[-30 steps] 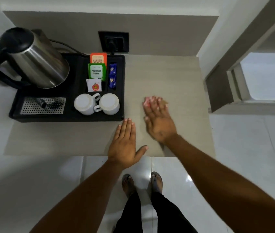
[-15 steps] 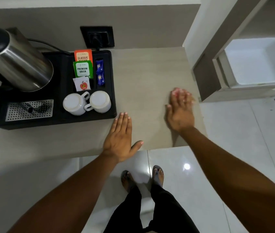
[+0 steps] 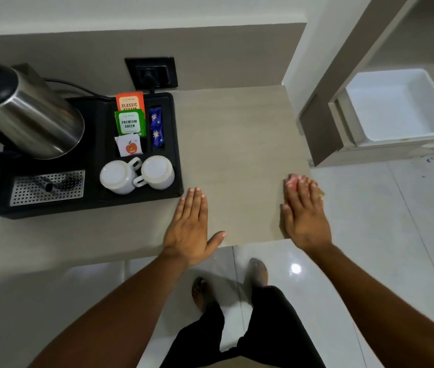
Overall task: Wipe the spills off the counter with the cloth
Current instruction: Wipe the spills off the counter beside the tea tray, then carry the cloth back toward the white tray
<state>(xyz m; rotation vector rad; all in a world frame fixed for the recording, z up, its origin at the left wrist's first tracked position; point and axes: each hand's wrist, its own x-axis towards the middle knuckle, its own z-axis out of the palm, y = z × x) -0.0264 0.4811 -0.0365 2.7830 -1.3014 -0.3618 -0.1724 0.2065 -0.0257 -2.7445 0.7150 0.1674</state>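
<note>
Cloth (image 3: 291,181), pink and mostly hidden, lies pressed flat under the fingers of the right hand (image 3: 304,216) at the right edge of the counter (image 3: 237,144), right of frame centre. That hand is spread open, palm down on the cloth rather than closed round it; part of the cloth seems to reach just past the counter's edge. The left hand (image 3: 190,229) is also flat and open, holding nothing, resting on the counter near its front edge at frame centre.

No spill shows anywhere on the bare counter, so I judge the wiping to be well along, perhaps at the end of a stroke; whether any wet patch remains under the hands I cannot tell. The strip in front of the tray (image 3: 176,144) at lower left may still need a pass.

The black tray fills the left of the counter and carries a kettle (image 3: 24,112), two upturned cups (image 3: 136,175) and tea sachets (image 3: 130,118). It would block wiping on that side unless moved. A socket (image 3: 152,73) sits on the wall above. A white bin (image 3: 399,104) stands at upper right, off the counter.
</note>
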